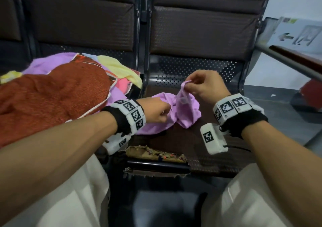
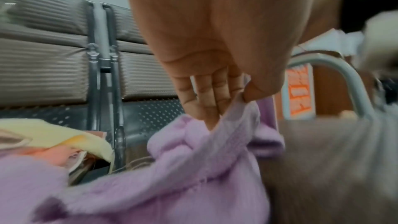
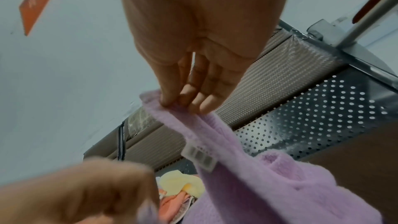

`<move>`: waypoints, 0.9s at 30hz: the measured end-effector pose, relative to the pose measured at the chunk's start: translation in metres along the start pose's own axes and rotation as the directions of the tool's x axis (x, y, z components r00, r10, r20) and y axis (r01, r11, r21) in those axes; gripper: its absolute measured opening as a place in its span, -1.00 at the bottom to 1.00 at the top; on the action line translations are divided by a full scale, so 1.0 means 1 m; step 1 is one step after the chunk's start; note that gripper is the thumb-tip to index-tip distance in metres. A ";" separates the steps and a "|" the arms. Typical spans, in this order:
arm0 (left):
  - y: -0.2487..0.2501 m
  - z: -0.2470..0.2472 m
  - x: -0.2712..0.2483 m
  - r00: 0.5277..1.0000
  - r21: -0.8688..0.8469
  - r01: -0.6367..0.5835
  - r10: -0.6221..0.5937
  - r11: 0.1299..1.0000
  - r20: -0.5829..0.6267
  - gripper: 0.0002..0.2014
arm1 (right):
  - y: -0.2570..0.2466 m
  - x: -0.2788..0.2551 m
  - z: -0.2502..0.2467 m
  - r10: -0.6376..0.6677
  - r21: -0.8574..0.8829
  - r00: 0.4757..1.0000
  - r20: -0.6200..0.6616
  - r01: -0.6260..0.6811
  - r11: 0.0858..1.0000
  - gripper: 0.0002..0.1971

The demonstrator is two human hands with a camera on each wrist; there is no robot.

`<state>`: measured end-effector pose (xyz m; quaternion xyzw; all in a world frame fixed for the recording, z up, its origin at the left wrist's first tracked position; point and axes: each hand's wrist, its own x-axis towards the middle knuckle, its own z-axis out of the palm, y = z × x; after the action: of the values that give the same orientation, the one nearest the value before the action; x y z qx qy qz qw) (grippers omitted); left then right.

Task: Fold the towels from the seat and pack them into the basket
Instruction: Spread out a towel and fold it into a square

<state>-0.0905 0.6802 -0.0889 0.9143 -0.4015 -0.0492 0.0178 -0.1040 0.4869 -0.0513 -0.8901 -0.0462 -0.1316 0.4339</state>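
Step in hand, I'd say: finding corners of the lilac towel [image 1: 181,110] to spread it before the 1st fold; basket not in view. Towel lies crumpled on the brown seat [image 1: 176,139], beside the towel pile [image 1: 52,91]. Right hand [image 1: 202,85] pinches a raised corner w/ thumb & fingertips. Left hand [image 1: 155,112], low, pinches an edge. Next prob needs hands drawn apart to pull it flat.
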 end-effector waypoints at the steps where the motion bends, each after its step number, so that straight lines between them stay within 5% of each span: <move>1: -0.004 -0.009 0.001 0.996 -0.089 0.033 -0.041 0.996 -0.083 -0.90 | -0.001 0.001 0.001 -0.029 -0.052 0.999 -0.016 0.028 0.998 -0.87; 3: -0.015 -0.027 0.001 0.937 -0.324 0.103 -0.201 0.941 -0.285 -0.88 | -0.005 0.001 0.002 -0.107 -0.124 0.993 -0.054 0.100 0.987 -0.90; 5: -0.030 -0.043 0.001 0.800 -0.557 0.114 -0.408 0.823 -0.439 -0.85 | -0.017 0.001 0.003 -0.154 -0.033 0.987 -0.043 0.153 0.988 -0.88; 7: -0.041 -0.053 0.001 0.680 -0.756 0.045 -0.574 0.653 -0.456 -0.80 | -0.037 0.001 0.006 -0.200 0.155 0.979 -0.032 0.203 0.967 -0.86; 10: -0.042 -0.061 0.005 0.614 -0.911 -0.118 -0.692 0.395 -0.380 -0.83 | -0.060 0.005 0.017 -0.248 0.409 0.961 -0.123 0.277 0.870 -0.86; 13: -0.037 -0.060 0.009 0.666 -0.946 -0.189 -0.673 0.264 -0.321 -0.89 | -0.059 0.010 0.034 -0.146 0.407 0.967 -0.209 0.222 0.886 -0.81; 17: -0.028 -0.056 0.008 0.754 -0.958 -0.158 -0.597 0.241 -0.275 -0.88 | -0.051 0.021 0.041 -0.062 0.367 0.984 -0.164 0.120 0.922 -0.81; 25: -0.017 -0.064 0.002 0.809 -0.979 -0.203 -0.560 0.017 -0.178 -0.92 | -0.048 0.028 0.056 0.092 0.401 0.975 -0.204 -0.002 0.916 -0.86; 27: -0.016 -0.064 0.001 0.814 -0.970 -0.242 -0.538 0.031 -0.220 -0.85 | -0.050 0.029 0.055 0.104 0.421 0.971 -0.214 -0.005 0.907 -0.84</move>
<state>-0.0709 0.6899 -0.0265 0.6499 -0.1234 -0.0509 0.7482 -0.0751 0.5596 -0.0376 -0.7562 0.0025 -0.2091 0.6201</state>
